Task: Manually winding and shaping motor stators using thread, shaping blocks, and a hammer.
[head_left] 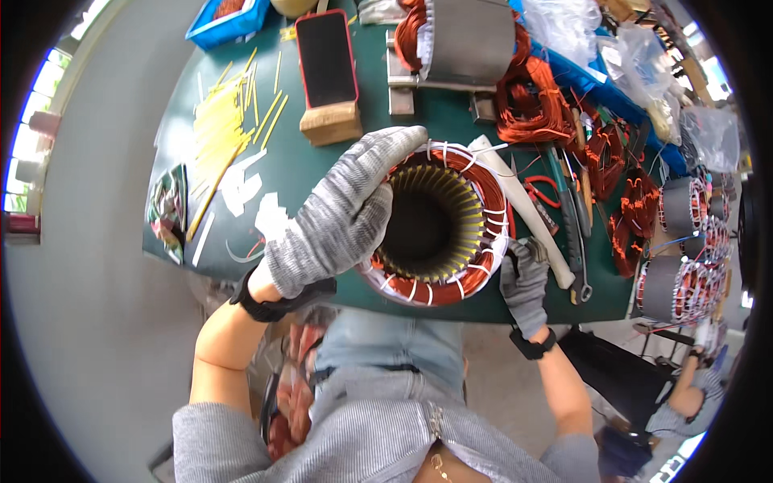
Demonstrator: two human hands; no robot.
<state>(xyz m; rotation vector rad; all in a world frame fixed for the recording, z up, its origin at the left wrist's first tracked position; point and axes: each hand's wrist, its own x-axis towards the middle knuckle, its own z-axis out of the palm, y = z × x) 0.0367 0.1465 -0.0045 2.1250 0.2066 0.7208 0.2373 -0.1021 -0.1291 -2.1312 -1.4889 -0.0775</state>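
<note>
A motor stator stands on the green bench in front of me with its open bore facing up. Copper windings ring its top, tied with white lacing, and yellow slot liners line the bore. My left hand, in a grey knitted glove, grips the stator's left rim, fingers over the windings and thumb at the bore. My right hand, gloved too, is closed close against the stator's lower right side. What its curled fingers hold, if anything, is hidden. A white stick-like mallet handle or tube lies just beyond it.
Yellow strips and white paper scraps lie left. A phone leans on a wooden block. Another stator stands at the back, beside copper coils. Tools including a wrench lie right. Further stators and another person are at far right.
</note>
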